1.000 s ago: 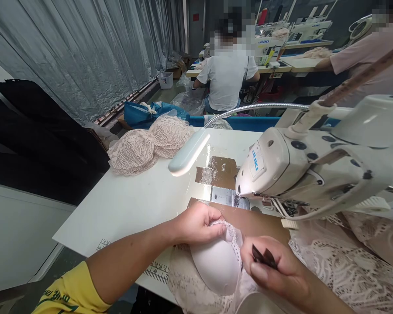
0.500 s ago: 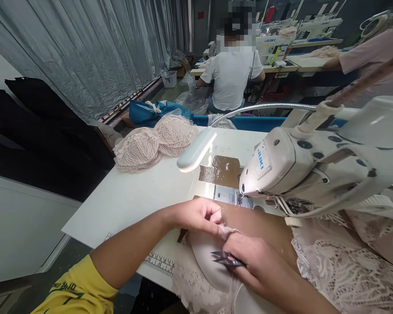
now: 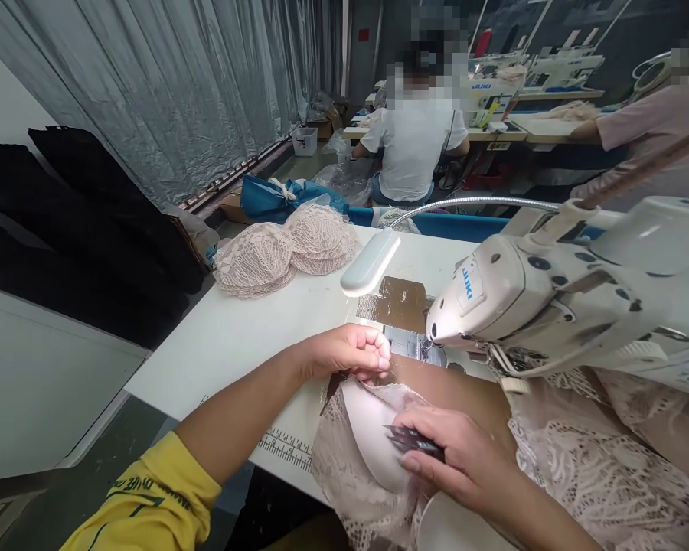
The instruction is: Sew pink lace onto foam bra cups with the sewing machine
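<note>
A pale pink lace bra [image 3: 373, 440] lies at the table's front edge, its smooth cup facing up and lace hanging over the edge. My right hand [image 3: 459, 455] is wrapped round dark thread snips [image 3: 414, 441], their points to the left over the cup. Just above the cup's upper edge, my left hand [image 3: 359, 353] is closed in a pinch; whatever it holds is too small to make out. The sewing machine's needle area [image 3: 428, 348] is right of my left fingers, and no fabric shows under it.
A white sewing machine [image 3: 505, 298] fills the right side, with lace fabric [image 3: 597, 459] below it. Stacked lace cups [image 3: 287, 249] stand at the table's far left. A lamp head [image 3: 370, 262] hangs over the table [image 3: 230, 337]. Two people work beyond.
My left hand has come up off the bra's edge, which it was pinching beside my right hand. The hands are farther apart, and the snips stay in my right hand. The view has shifted slightly.
</note>
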### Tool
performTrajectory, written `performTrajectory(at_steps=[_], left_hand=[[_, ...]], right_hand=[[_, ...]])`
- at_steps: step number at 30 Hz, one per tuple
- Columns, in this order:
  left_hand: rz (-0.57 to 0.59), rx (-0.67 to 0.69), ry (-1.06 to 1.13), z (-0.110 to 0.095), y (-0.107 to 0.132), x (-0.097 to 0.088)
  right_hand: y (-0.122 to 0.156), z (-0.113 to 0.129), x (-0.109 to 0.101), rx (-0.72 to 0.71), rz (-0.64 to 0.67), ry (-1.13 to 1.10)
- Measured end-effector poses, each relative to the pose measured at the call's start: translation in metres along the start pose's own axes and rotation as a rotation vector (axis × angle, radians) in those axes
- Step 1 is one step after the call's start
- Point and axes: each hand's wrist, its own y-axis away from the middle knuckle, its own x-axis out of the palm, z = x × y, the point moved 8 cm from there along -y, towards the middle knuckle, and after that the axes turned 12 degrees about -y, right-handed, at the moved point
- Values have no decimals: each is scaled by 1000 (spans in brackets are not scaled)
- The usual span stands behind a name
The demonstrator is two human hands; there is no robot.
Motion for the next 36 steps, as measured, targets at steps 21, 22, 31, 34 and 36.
performTrajectory(at_steps=[21,22,31,34,36], left_hand=[[-58,118,50,-9,3,3],[-48,127,53,-10,4,4],[-61,135,58,-8,4,5],[-89,135,59,-9,3,3],[-128,152,65,-10,3,0]], right_hand=[[9,-13,-44,300,-312,-189],[8,-13,-44,301,-310,-197],[8,-17,-40,349,-331,-221],[12,-22,-45,387,-404,-187],[15,-23,-49,392,-466,-178]])
